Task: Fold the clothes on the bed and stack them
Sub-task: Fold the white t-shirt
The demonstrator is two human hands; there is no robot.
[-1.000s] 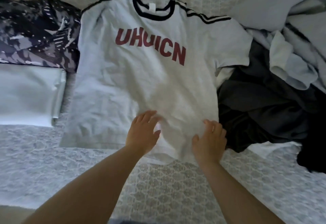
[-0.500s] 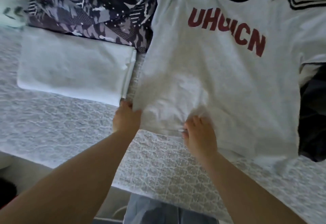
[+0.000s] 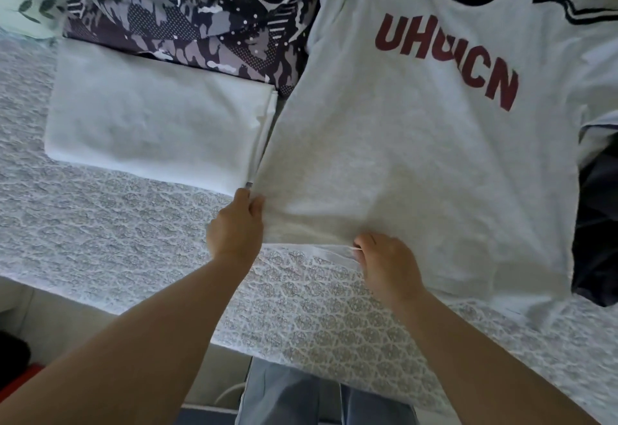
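Toward the left of the bed (image 3: 100, 257), a folded white cloth (image 3: 150, 127) lies just beside the spread grey T-shirt (image 3: 418, 174), with a patterned dark garment (image 3: 200, 16) behind it toward the far edge — close company for any sideways fold. The left hand (image 3: 235, 227) pinches the shirt's lower left hem corner, and the right hand (image 3: 388, 266) curls on the hem mid-way. The shirt looks light, soft and limp — best held at corners and hem — while dark clothing (image 3: 598, 224) crowds its right side.
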